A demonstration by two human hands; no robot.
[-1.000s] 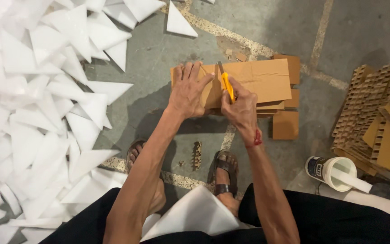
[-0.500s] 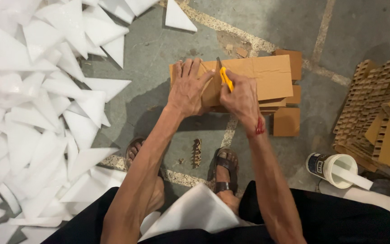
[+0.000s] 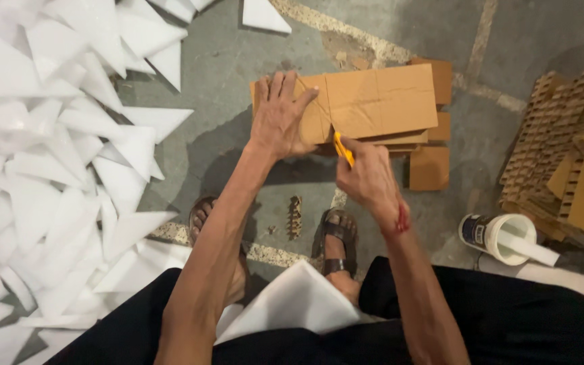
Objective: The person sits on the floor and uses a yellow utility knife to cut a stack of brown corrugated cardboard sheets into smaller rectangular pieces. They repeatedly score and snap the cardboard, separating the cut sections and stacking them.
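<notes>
Cardboard sheet [image 3: 380, 101] lies on the floor [image 3: 238, 61], atop a small stack. Left hand [image 3: 280, 116] open, flat, pinning it. Right hand [image 3: 366, 177] gripping yellow cutter [image 3: 343, 149] at the near edge. Looks like mid-cut; next pull needs steady downward pressure.

Light even, moderately bright, from above. Soft shadow of arms on grey floor [image 3: 224, 74], left of cardboard stack [image 3: 380, 101]. White foam pile [image 3: 42, 155] left near blown out, detail lost. Slight motion softness, mild edge stretch.
</notes>
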